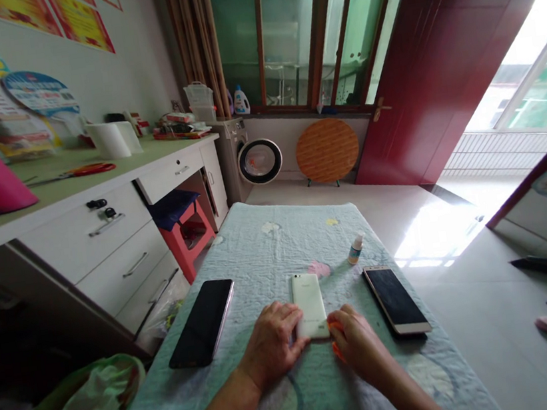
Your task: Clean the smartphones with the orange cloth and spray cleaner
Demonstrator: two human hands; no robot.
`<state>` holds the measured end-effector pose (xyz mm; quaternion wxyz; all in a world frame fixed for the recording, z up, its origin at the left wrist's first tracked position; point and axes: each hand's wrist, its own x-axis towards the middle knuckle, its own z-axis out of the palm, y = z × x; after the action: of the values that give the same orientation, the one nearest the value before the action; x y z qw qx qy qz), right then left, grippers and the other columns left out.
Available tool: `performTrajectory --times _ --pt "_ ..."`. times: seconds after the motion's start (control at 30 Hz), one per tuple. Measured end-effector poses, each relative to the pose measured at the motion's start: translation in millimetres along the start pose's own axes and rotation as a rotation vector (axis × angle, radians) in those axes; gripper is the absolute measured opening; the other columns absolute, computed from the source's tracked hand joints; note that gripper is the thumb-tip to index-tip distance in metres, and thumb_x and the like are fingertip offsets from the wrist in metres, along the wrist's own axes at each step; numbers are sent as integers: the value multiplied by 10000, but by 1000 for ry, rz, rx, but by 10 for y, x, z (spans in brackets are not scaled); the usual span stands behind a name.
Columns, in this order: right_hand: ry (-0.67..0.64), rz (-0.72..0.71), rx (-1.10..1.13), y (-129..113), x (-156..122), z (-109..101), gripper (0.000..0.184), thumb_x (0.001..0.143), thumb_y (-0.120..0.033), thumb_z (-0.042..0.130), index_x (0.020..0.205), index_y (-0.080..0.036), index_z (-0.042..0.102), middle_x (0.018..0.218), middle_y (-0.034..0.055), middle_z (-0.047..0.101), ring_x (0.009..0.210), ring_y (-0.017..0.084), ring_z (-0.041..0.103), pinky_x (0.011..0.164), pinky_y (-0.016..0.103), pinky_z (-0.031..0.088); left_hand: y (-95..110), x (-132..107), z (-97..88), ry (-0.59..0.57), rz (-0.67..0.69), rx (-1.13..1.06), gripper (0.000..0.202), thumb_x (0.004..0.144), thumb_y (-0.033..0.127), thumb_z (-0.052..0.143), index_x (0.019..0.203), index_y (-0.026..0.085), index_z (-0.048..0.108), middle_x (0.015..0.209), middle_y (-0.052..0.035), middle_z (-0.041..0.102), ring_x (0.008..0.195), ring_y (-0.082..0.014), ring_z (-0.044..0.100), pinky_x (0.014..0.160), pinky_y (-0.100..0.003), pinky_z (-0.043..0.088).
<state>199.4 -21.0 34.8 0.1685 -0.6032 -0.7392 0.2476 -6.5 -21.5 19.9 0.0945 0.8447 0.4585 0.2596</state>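
Note:
A white smartphone (309, 304) lies face down in the middle of the cloth-covered table, its back with the camera at the top showing. My left hand (274, 339) grips its left edge and lower corner, fingers bent and thumb at the bottom. At the phone's lower right edge, my right hand (359, 338) is closed on a small bright orange thing (335, 325), partly hidden by the fingers; its kind I cannot make out. A larger dark-screened smartphone (203, 325) rests to the left. On the right lies a gold-edged smartphone (396, 301), screen up.
Behind the gold-edged phone stands a small spray bottle (356, 248) with a white top. The table wears a light blue quilted cloth (259, 247). To the left are a white desk (83, 257), a red stool (184, 233) and a bag-lined bin (136, 367).

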Motion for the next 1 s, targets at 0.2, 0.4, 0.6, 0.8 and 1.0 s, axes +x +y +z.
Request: performTrajectory --times 0.2,0.4,0.6,0.8,1.0 --pt "-54 -39 59 -7 -99 -126 201 841 -96 519 780 -171 695 813 49 616 755 155 594 703 234 388 -16 -1 21 7 4 1 342 782 256 722 1099 187 612 1122 -72 657 990 -276 567 930 -449 453" --pt "-25 -224 154 -88 -15 -96 174 849 -94 521 823 -186 667 865 26 602 773 132 575 700 210 385 -37 11 29 -8 16 -5 294 859 397 654 1070 195 619 1091 -76 661 945 -279 573 868 -446 466" --pt "14 -261 42 -51 348 50 204 874 -102 503 745 -170 646 857 22 561 705 110 527 639 201 362 -36 9 6 7 44 -30 349 900 485 567 1073 187 626 1093 -91 659 958 -284 579 883 -453 461" --pt "117 -216 -35 10 905 27 178 853 -96 531 810 -164 690 900 45 561 806 136 549 733 205 392 -27 22 -27 -5 30 -30 390 901 512 562 1080 174 640 1081 -111 661 962 -299 585 878 -465 465" --pt "128 -174 -82 -76 1207 77 205 864 -98 508 839 -157 703 897 61 586 793 144 552 723 224 379 -29 19 -15 -1 22 -42 382 894 497 586 1113 188 637 1080 -98 655 956 -288 582 887 -447 466"
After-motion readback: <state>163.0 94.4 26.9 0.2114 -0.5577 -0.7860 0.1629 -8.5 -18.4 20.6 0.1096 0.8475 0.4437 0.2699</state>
